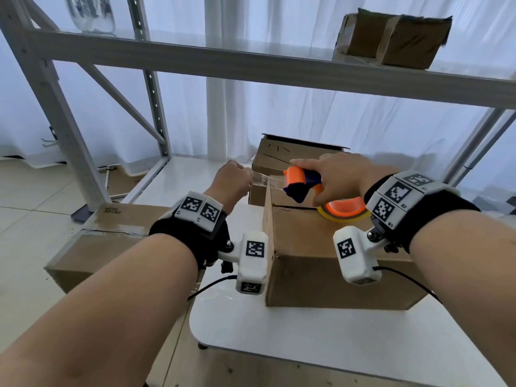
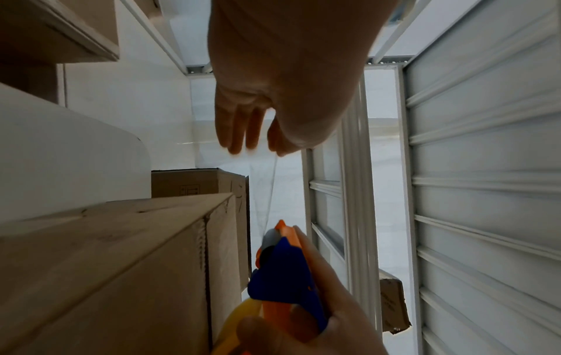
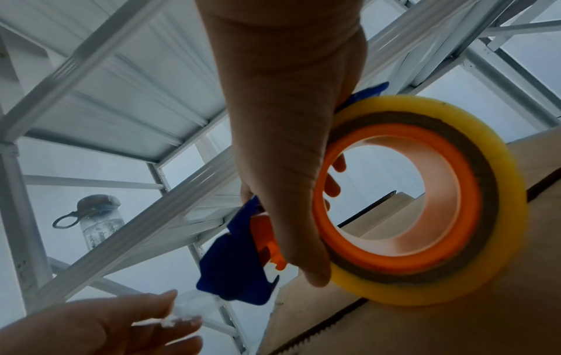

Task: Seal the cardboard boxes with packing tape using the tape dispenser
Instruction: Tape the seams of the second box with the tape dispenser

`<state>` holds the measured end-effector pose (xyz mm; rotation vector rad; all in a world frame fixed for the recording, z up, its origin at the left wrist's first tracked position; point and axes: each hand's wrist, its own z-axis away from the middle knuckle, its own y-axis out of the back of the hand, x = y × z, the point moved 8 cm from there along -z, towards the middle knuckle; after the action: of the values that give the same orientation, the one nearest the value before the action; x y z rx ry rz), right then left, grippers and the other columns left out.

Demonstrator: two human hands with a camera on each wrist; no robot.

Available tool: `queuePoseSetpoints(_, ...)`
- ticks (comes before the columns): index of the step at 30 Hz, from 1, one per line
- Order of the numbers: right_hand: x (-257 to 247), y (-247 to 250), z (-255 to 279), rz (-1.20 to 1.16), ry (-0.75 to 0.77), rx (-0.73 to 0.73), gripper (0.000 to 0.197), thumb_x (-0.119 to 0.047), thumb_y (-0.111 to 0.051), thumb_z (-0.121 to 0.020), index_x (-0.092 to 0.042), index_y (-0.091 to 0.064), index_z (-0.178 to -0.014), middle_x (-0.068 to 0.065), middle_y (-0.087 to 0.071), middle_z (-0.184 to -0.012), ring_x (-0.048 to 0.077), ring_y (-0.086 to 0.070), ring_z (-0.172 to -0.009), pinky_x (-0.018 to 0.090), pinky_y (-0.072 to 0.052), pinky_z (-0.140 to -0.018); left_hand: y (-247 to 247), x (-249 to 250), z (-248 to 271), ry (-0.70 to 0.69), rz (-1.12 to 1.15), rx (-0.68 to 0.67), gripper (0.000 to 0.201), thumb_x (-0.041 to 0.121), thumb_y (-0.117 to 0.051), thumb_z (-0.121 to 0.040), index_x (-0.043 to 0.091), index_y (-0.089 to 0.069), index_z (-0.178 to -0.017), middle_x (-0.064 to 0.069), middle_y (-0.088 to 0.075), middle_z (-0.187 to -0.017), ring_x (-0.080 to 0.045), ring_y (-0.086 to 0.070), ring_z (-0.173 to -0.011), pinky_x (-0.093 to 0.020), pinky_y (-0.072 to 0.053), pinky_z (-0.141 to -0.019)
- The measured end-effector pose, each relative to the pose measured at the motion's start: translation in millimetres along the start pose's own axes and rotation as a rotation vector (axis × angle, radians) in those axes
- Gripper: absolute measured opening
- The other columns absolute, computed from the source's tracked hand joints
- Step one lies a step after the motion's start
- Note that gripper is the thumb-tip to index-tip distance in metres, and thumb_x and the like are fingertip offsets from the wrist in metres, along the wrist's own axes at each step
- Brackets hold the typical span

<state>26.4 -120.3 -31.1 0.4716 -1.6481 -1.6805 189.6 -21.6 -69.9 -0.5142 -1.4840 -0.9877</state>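
Observation:
A brown cardboard box (image 1: 321, 263) stands on the white table (image 1: 307, 339), its top flaps meeting at a dark seam. My right hand (image 1: 332, 174) grips the orange and blue tape dispenser (image 1: 300, 182) above the box's far left top edge; its yellowish tape roll (image 3: 425, 204) hangs just over the box top. My left hand (image 1: 233, 181) pinches the free end of the clear tape (image 1: 265, 181), which is stretched between my fingers and the dispenser's front. The left wrist view shows the tape strip (image 2: 267, 192) running from my fingertips down to the dispenser (image 2: 285, 276).
A second box (image 1: 282, 160) stands behind the first, on the rack's low shelf. A taped box (image 1: 92, 244) sits low at the left beside the table. A worn box (image 1: 391, 40) and a clear bottle (image 1: 89, 12) stand on the metal rack's upper shelf (image 1: 251, 57).

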Motion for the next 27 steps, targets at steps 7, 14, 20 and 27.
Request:
queuePoseSetpoints(7, -4.9, -4.1, -6.0, 0.087, 0.011, -0.015, 0.09, -0.049, -0.066, -0.077, -0.05, -0.009, -0.146, 0.0, -0.05, -0.116, 0.021, -0.05, -0.101, 0.039, -0.047, -0.086, 2.5, -15.2, -6.5, -0.04, -0.116, -0.023, 0.034, 0.013, -0.047, -0.097, 0.007, -0.056, -0.065, -0.004, -0.063, -0.065, -0.017, -0.044, -0.054, -0.025, -0.041, -0.055)
queuePoseSetpoints(14, -12.7, -3.1, -10.1, 0.112, 0.028, -0.033, 0.096, -0.052, -0.071, -0.073, -0.049, -0.008, -0.147, -0.001, -0.049, -0.12, 0.024, -0.049, -0.112, 0.041, -0.045, -0.089, 13.2, -34.1, -10.3, 0.039, -0.14, -0.015, 0.022, 0.015, -0.045, -0.098, 0.0, -0.055, -0.086, -0.004, -0.059, -0.068, -0.018, -0.043, -0.054, -0.025, -0.04, -0.054)
queuePoseSetpoints(20, -11.9, 6.1, -9.7, 0.041, 0.041, 0.001, 0.104, -0.064, -0.071, -0.067, -0.054, -0.003, -0.144, -0.002, -0.051, -0.117, 0.02, -0.051, -0.105, 0.044, -0.049, -0.087, 33.9, -19.6, -15.4, -0.077, -0.117, 0.088, 0.017, 0.02, -0.046, -0.098, 0.004, -0.052, -0.1, -0.001, -0.06, -0.069, -0.015, -0.047, -0.058, -0.026, -0.042, -0.057)
queuePoseSetpoints(27, 0.6, 20.4, 3.6, 0.101, 0.032, 0.033, 0.101, -0.064, -0.07, -0.07, -0.052, -0.004, -0.146, -0.001, -0.051, -0.12, 0.02, -0.051, -0.108, 0.036, -0.047, -0.084, 32.9, -8.2, -17.3, -0.119, -0.059, 0.112, 0.013, 0.019, -0.046, -0.098, 0.008, -0.05, -0.091, -0.001, -0.058, -0.068, -0.012, -0.045, -0.058, -0.028, -0.039, -0.064)
